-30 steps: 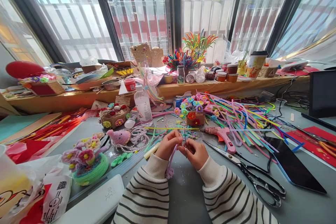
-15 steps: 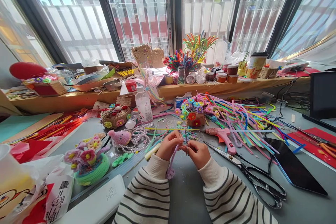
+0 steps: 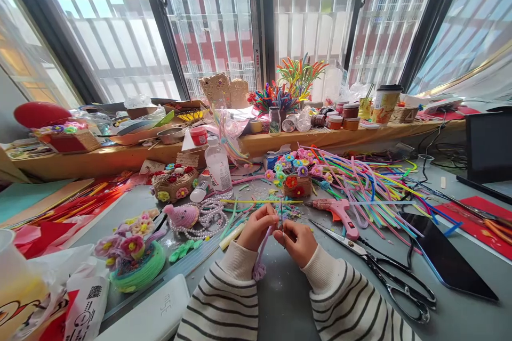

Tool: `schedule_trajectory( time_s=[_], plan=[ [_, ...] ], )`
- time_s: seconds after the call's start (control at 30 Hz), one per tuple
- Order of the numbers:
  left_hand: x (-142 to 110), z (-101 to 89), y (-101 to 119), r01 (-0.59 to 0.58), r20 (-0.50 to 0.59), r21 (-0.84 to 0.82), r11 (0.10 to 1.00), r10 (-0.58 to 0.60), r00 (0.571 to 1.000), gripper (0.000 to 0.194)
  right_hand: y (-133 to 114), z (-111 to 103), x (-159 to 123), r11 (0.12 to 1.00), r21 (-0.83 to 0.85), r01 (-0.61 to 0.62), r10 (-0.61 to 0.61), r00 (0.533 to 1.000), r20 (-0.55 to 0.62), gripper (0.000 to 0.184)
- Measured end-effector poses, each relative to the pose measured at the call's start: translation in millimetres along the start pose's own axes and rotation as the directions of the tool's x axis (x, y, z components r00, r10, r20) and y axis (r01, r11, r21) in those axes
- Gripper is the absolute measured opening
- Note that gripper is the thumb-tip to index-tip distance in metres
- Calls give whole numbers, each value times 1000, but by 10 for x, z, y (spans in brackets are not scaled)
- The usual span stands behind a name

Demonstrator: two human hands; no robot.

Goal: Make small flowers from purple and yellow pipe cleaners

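Both my hands meet at the middle of the table, fingertips nearly touching. My left hand [image 3: 258, 227] is closed in a pinch on a lilac pipe cleaner [image 3: 263, 249], whose curled, fuzzy end hangs below the palm by the cuff. Closed as well, my right hand [image 3: 298, 242] pinches a thin, dark, upright strip [image 3: 281, 214] too fine to name. Just beyond my fingers stands a small twine basket [image 3: 296, 186] filled with pipe-cleaner flowers. A pink glue gun [image 3: 340, 213] lies to the right of it.
Large black-handled scissors [image 3: 384, 272] and a dark phone [image 3: 444, 256] lie at right, near loose pipe cleaners [image 3: 372, 186]. At left are a green-based flower pot [image 3: 138, 269], a white power bank [image 3: 156, 309], a pink crocheted piece [image 3: 182, 217], beads [image 3: 214, 218] and a water bottle [image 3: 218, 165].
My fingers have shifted slightly, with the right hand's knuckles turned a little and lowered. The lilac pipe cleaner stays in my left hand. The camera view has moved a touch.
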State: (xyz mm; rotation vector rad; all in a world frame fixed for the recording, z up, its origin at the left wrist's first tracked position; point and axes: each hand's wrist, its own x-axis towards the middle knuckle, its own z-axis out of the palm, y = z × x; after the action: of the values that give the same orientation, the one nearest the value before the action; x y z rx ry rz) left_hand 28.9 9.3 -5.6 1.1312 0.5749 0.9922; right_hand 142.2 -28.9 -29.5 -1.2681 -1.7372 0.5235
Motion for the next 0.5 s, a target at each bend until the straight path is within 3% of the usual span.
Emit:
schedule_trajectory(
  time_s=[0.3, 0.5],
  plan=[
    [-10, 3, 14, 2, -31, -50, 999, -4, 1000, 21, 17, -4, 16, 999, -14, -30, 29, 998, -54, 42],
    [5, -26, 50, -133, -229, -113, 985, 105, 968, 15, 79, -6, 16, 998, 0, -70, 69, 989, -132, 40]
  ],
)
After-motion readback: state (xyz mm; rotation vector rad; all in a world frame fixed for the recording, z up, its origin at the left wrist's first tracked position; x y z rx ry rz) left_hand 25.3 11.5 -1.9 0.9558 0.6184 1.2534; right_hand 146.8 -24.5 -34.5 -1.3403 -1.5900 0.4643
